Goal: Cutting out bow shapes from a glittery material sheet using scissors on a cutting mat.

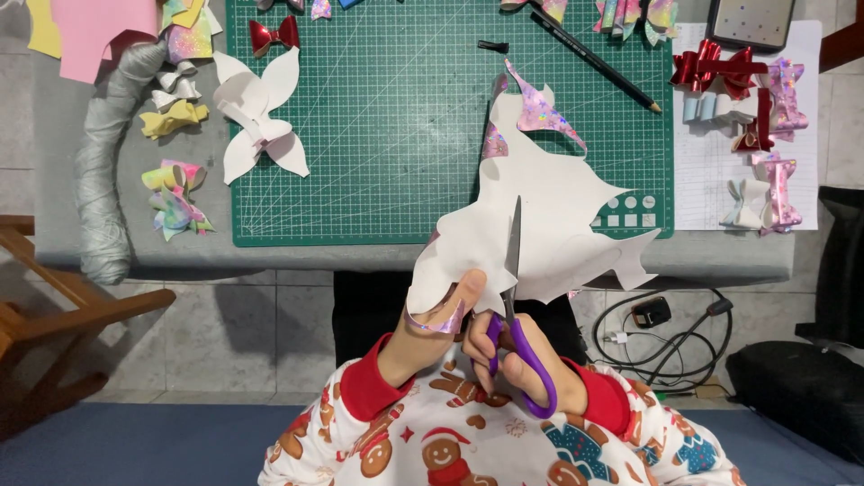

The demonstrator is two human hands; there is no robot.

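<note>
Right hand [511, 358] fingers clamped through purple scissors [517, 306], blades nearly together on the sheet [549, 216]. Left hand [441, 319] pinches the sheet's lower left edge, thumb on top; sheet is held in air over the table's near edge. Risk: thumb sits just beside the blade; floppy sheet could twist and tear. Beyond: green mat [378, 135], white cutout [256, 112], pencil [594, 58].

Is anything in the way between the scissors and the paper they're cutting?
No, nothing visible. The scissors, held in the right hand, have their blades right against the white sheet. The left hand pinches the sheet's lower left edge, off to the side of the blades.
</note>
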